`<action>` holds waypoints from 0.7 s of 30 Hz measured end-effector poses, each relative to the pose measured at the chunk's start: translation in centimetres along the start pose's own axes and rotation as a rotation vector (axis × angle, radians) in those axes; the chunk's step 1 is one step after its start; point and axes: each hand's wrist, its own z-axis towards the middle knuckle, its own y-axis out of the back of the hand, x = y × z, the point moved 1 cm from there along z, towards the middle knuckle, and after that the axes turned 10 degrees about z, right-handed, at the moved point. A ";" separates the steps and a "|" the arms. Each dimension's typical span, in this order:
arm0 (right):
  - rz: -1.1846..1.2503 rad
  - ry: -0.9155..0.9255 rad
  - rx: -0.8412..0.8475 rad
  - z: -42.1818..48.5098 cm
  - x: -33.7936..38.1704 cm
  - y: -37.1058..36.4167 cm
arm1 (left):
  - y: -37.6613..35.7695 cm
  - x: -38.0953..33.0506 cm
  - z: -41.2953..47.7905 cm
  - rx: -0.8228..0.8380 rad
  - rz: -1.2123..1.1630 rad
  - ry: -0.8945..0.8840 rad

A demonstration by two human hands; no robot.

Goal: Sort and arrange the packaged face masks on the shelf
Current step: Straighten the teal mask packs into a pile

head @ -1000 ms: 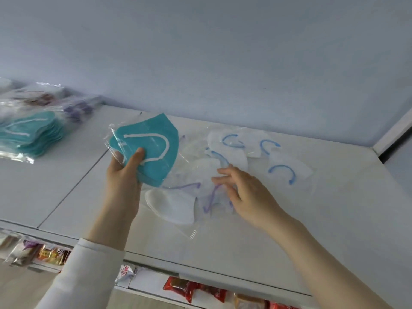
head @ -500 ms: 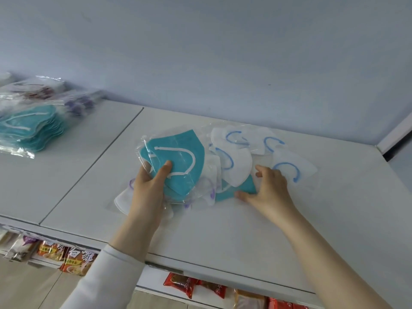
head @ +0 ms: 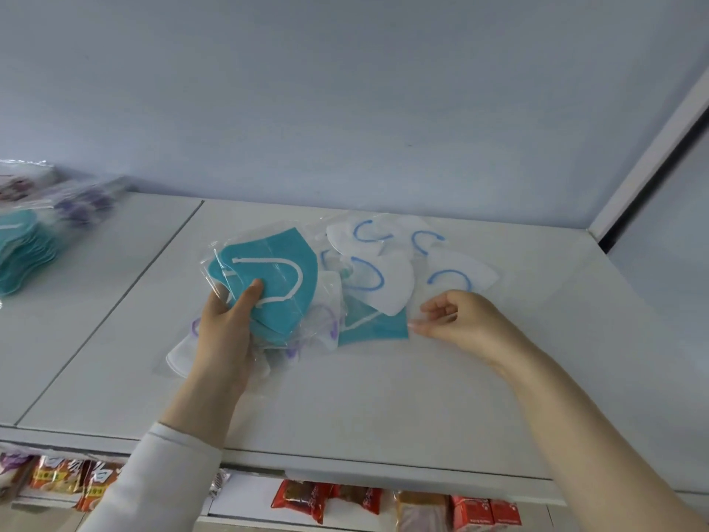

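I am gripping a small stack of teal masks (head: 276,270) in my left hand (head: 224,332), thumb on top, holding it over the loose heap on the shelf (head: 383,397). My right hand (head: 460,320) is curling its fingertips at the wrapper corner of another teal mask (head: 374,326), which is lying just beyond them under the white blue-looped masks (head: 387,286); I cannot tell whether the pinch is closed. I judge I am gathering teal by colour, so next I should slide that one out without dragging the heap.
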 end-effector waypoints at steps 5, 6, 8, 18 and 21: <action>-0.450 0.199 -0.005 -0.4 1.3 -3.8 | -0.4 0.0 0.0 0.010 0.009 0.024; -0.513 0.222 -0.051 -0.2 1.3 -4.1 | -0.3 0.0 0.0 0.011 0.009 0.026; -0.603 0.182 -0.154 0.6 0.9 -3.6 | 0.1 -0.1 0.2 0.012 0.010 0.019; -0.710 0.651 -0.008 -2.4 0.1 -3.4 | 1.5 -0.6 2.4 -0.054 -0.026 0.027; -0.643 0.581 -0.075 -4.0 -1.0 -1.5 | 1.5 -0.5 2.8 -0.059 0.009 0.036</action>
